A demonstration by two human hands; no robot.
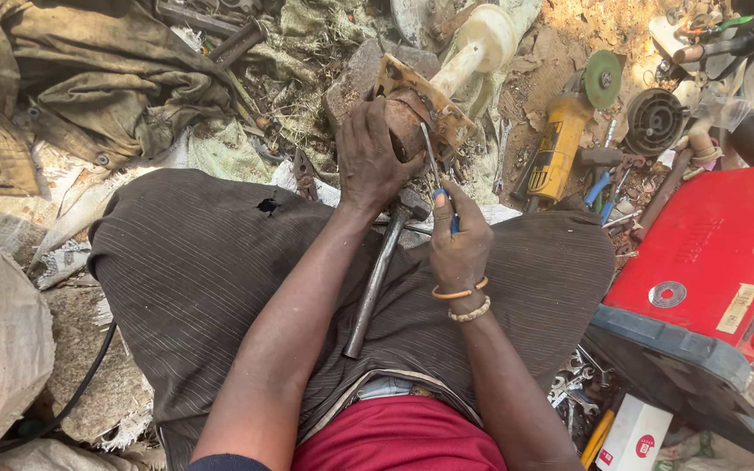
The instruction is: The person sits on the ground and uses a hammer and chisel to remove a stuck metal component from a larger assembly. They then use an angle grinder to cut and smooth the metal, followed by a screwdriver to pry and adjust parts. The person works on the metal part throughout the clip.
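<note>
Gripping rusty part [407,118] with left hand [373,157]; right hand [458,240] closed on screwdriver [436,174], tip at part's 3 o'clock. Hammer [380,270] on lap.

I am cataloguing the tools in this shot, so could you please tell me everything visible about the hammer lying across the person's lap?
The hammer lies loose on the dark striped cloth over the lap, in the gap between the forearms. Its long, straight handle looks like dull grey metal and runs diagonally, butt end toward the waist. The dark, worn head points up toward the rusty part, below the left hand and beside the right hand, partly hidden by them. Neither hand grips it; whether one brushes the head cannot be told.
</note>
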